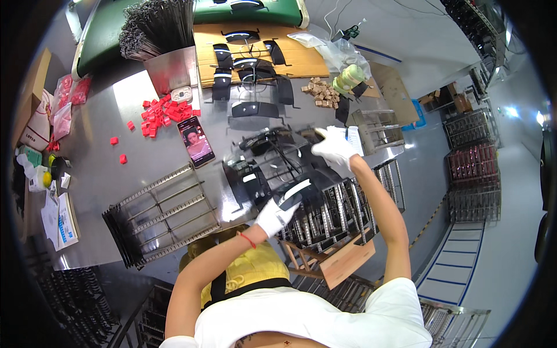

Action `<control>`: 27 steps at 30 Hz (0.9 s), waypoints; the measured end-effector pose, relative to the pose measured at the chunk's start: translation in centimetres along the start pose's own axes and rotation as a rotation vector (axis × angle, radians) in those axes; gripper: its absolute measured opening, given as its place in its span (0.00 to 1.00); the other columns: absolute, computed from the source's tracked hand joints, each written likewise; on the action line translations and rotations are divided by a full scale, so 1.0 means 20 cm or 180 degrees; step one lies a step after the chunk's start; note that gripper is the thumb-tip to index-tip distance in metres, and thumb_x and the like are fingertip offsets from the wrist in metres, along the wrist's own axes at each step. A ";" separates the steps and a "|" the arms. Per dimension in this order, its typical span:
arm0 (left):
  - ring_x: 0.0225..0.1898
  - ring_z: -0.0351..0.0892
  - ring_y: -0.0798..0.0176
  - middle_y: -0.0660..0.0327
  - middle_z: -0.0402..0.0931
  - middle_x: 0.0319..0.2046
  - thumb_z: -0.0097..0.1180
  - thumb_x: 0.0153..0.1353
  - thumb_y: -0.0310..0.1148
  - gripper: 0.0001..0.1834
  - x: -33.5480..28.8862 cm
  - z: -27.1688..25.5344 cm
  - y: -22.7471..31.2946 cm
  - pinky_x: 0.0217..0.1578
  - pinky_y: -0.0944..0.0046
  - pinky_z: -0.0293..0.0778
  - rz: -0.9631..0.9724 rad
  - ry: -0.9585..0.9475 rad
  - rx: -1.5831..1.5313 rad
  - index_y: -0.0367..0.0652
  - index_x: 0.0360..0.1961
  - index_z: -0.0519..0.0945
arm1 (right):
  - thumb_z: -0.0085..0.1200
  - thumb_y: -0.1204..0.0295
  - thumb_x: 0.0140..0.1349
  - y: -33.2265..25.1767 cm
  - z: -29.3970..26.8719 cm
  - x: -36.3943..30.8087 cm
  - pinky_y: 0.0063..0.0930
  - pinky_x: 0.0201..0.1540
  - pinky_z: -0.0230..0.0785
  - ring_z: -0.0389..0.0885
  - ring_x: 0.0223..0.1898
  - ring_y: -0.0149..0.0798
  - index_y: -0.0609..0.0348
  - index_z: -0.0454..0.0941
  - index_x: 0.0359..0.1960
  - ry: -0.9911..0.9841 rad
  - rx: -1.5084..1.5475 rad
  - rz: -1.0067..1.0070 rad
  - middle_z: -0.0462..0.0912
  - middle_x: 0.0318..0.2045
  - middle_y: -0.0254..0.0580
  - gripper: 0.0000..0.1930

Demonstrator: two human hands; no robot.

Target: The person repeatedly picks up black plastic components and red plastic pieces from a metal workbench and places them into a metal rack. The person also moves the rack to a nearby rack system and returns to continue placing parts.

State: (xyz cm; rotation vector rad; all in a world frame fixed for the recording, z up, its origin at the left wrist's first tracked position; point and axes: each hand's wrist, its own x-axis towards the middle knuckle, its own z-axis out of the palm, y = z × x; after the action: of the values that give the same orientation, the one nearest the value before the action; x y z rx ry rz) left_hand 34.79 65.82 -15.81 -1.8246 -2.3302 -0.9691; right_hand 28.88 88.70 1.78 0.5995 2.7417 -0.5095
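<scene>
In white gloves, both my hands hold a wire frame carrying several glossy black curved panels, slightly blurred, above the right part of the metal table. My left hand grips the near panel at its lower edge. At the far right corner of the frame, my right hand has its fingers closed round the edge. A similar wire frame with black curved panels lies beyond, partly on brown cardboard. Just left of the held frame rests a phone with a lit screen.
Red plastic clips are heaped near a metal bin of black wire rods. Small tan blocks lie by a green roll. A slotted metal rack sits at front left; more racks stand beneath my right arm.
</scene>
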 end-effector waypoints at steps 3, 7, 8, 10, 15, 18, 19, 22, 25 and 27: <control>0.56 0.73 0.48 0.56 0.74 0.51 0.53 0.58 0.36 0.25 0.05 -0.03 -0.11 0.55 0.41 0.70 -0.0179 -0.0303 0.0393 0.46 0.57 0.72 | 0.57 0.64 0.50 0.00 -0.01 -0.21 0.28 0.48 0.71 0.80 0.43 0.39 0.65 0.64 0.68 -0.0407 0.0849 0.0265 0.80 0.51 0.54 0.40; 0.53 0.75 0.55 0.54 0.74 0.51 0.60 0.58 0.35 0.28 -0.06 -0.34 -0.08 0.53 0.55 0.73 -0.1818 0.1323 -0.3945 0.43 0.59 0.67 | 0.58 0.67 0.53 -0.21 0.06 -0.41 0.30 0.50 0.71 0.80 0.48 0.40 0.61 0.64 0.68 -0.0241 0.1795 0.0310 0.78 0.56 0.58 0.38; 0.53 0.75 0.57 0.54 0.75 0.51 0.62 0.56 0.33 0.31 -0.11 -0.44 -0.06 0.52 0.59 0.74 -0.1841 0.1938 -0.4180 0.43 0.60 0.65 | 0.58 0.66 0.54 -0.31 0.09 -0.45 0.32 0.45 0.74 0.83 0.42 0.42 0.61 0.66 0.67 0.0009 0.1518 0.0010 0.80 0.49 0.59 0.36; 0.53 0.77 0.62 0.53 0.76 0.50 0.65 0.54 0.28 0.37 -0.18 -0.64 -0.06 0.51 0.65 0.75 -0.1655 0.2804 -0.4480 0.42 0.64 0.61 | 0.61 0.63 0.54 -0.60 0.23 -0.49 0.36 0.41 0.76 0.83 0.38 0.46 0.59 0.70 0.64 0.0518 0.0231 -0.0570 0.80 0.40 0.55 0.34; 0.47 0.78 0.61 0.57 0.73 0.50 0.62 0.58 0.27 0.33 -0.47 -1.27 -0.19 0.40 0.69 0.76 -0.2210 0.2749 -0.2197 0.45 0.64 0.63 | 0.60 0.66 0.55 -1.34 0.66 -0.51 0.39 0.34 0.76 0.82 0.34 0.48 0.44 0.76 0.59 0.1398 -0.0473 -0.1728 0.77 0.38 0.52 0.27; 0.47 0.74 0.52 0.49 0.74 0.53 0.53 0.67 0.36 0.23 -0.99 -1.81 -0.27 0.31 0.57 0.75 -0.1154 0.3573 -0.6059 0.49 0.63 0.72 | 0.58 0.71 0.56 -1.58 0.87 -0.50 0.36 0.38 0.77 0.82 0.33 0.46 0.42 0.69 0.67 0.1467 0.1076 -0.2509 0.78 0.41 0.51 0.33; 0.51 0.71 0.47 0.44 0.68 0.58 0.54 0.66 0.40 0.25 -1.17 -1.91 -0.29 0.30 0.59 0.74 -0.0533 0.3814 -0.5532 0.49 0.64 0.71 | 0.52 0.69 0.60 -1.65 0.95 -0.50 0.38 0.40 0.77 0.83 0.35 0.50 0.46 0.63 0.69 0.0252 0.1754 -0.1986 0.79 0.41 0.55 0.32; 0.60 0.65 0.33 0.35 0.50 0.71 0.56 0.64 0.49 0.33 -1.65 -2.10 -0.32 0.29 0.62 0.74 -0.0128 0.4209 -0.4917 0.54 0.69 0.68 | 0.40 0.71 0.67 -1.81 1.21 -0.53 0.41 0.40 0.79 0.84 0.32 0.55 0.58 0.56 0.65 -0.1733 0.3179 -0.1516 0.77 0.49 0.69 0.25; 0.59 0.65 0.36 0.37 0.49 0.72 0.57 0.63 0.50 0.38 -1.90 -2.08 -0.27 0.30 0.64 0.73 -0.0553 0.4163 -0.4805 0.56 0.72 0.61 | 0.44 0.77 0.62 -1.91 1.47 -0.55 0.39 0.26 0.80 0.85 0.26 0.57 0.67 0.68 0.33 -0.0373 0.1171 -0.2749 0.60 0.61 0.87 0.05; 0.56 0.65 0.40 0.41 0.50 0.71 0.58 0.63 0.50 0.39 -1.96 -2.04 -0.22 0.32 0.64 0.75 -0.0664 0.4157 -0.4820 0.59 0.73 0.59 | 0.46 0.77 0.60 -1.93 1.57 -0.58 0.38 0.24 0.80 0.85 0.25 0.56 0.68 0.69 0.33 -0.0259 0.0006 -0.2862 0.58 0.60 0.90 0.05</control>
State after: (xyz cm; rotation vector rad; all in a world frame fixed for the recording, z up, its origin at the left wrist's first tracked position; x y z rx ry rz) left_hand 29.17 11.64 0.02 -0.2686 -0.7671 -2.9975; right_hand 28.01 39.55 -11.61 -0.6923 2.7962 -0.6858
